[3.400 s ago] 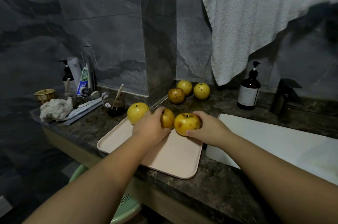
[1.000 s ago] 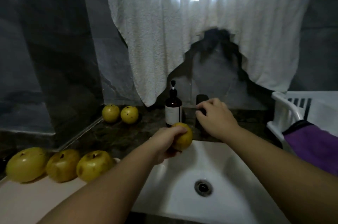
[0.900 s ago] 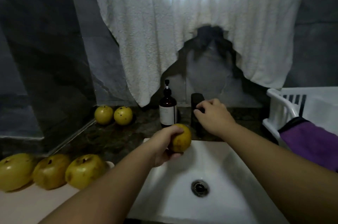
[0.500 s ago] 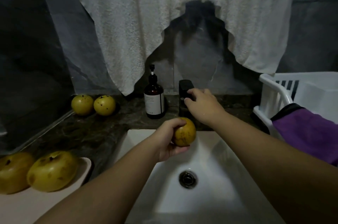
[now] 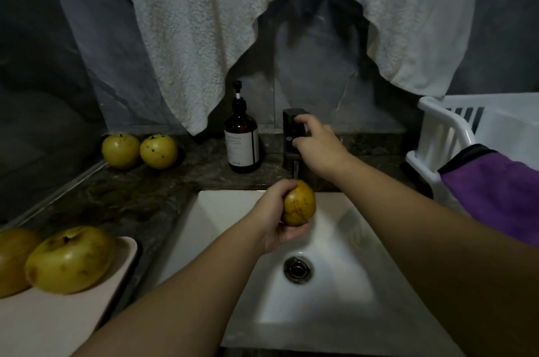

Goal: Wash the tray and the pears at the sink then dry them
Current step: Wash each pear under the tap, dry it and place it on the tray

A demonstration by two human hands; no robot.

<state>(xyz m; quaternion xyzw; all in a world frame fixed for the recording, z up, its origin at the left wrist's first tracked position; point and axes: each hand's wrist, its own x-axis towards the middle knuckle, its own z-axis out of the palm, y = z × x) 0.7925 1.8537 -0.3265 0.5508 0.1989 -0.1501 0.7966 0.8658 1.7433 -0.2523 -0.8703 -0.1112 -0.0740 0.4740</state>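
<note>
Now left hand [image 5: 274, 219] grips yellow pear [image 5: 299, 203] over white sink [image 5: 221, 210], below faucet [image 5: 293, 135]. Right hand [image 5: 316, 143] curls round faucet. Pink tray [image 5: 58, 321] with two pears on counter [image 5: 140, 196], left of left hand.

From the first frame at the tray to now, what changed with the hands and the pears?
The left hand lifted one pear off the tray and holds it over the sink. The right hand let go of its pear and now grips the faucet. The two pears by the wall stayed put.
</note>
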